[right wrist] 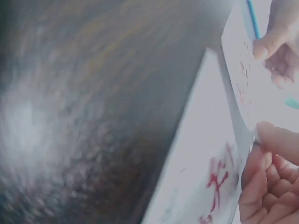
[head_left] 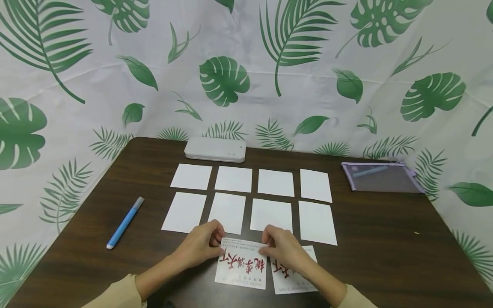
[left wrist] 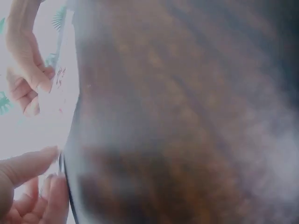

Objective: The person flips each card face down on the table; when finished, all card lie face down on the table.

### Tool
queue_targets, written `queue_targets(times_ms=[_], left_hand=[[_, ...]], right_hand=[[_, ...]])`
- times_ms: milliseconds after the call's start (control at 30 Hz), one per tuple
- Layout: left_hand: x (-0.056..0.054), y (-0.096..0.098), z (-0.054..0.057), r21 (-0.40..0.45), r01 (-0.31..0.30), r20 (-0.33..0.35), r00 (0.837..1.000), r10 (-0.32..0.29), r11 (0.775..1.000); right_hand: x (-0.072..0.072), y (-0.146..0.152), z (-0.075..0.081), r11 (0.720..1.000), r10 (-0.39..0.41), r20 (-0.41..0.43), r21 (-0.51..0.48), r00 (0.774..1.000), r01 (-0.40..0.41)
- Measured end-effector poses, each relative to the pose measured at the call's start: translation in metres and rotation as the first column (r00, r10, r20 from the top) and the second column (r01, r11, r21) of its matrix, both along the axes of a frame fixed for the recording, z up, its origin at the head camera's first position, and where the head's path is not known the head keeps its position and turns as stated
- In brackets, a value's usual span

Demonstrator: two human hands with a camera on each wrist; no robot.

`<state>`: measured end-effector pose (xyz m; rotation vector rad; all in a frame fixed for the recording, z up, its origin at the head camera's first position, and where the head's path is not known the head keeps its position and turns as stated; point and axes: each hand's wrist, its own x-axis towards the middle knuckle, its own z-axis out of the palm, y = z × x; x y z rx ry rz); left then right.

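A white card (head_left: 240,267) printed with large red characters is held up near the table's front. My left hand (head_left: 202,241) pinches its upper left corner between thumb and fingers. At the upper right corner, my right hand (head_left: 285,248) pinches the same card. In the right wrist view the right thumb and fingers (right wrist: 271,163) meet at the card's edge. A second card (head_left: 292,283) with red characters lies on the table, partly covered by my right hand and forearm. The left wrist view shows the held card (left wrist: 67,84) almost edge-on, spanning both hands.
Several blank white cards (head_left: 231,179) lie in two rows beyond my hands. A blue marker (head_left: 125,223) lies on the left. At the back stand a white case (head_left: 215,149) and, further right, a purple-edged mesh pouch (head_left: 385,179) with a pen inside. Leaf-patterned cloth hangs behind the table.
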<state>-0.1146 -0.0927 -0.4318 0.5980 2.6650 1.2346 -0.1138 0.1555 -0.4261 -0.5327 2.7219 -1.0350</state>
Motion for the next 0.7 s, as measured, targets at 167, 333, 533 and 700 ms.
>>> queue_targets(times_ms=[167,333,533,700], left_hand=[[-0.004,-0.002,0.005,0.215,-0.018,0.167,0.986,-0.018,0.976],[-0.01,-0.001,0.013,0.405,-0.148,0.359,0.933,-0.008,0.902],[-0.016,0.013,0.023,0.518,-0.328,0.419,0.903,0.1,0.79],[-0.016,0.032,0.03,0.594,-0.402,0.448,0.885,0.128,0.697]], right_hand=[[-0.003,0.004,0.004,0.982,-0.034,0.148,-0.178,0.988,0.06],[-0.008,0.002,0.008,0.942,-0.186,0.104,-0.265,0.977,0.207],[-0.005,-0.014,0.017,0.927,-0.289,-0.299,-0.325,0.91,0.188],[0.002,-0.032,0.018,0.967,-0.115,-0.479,-0.254,0.87,-0.013]])
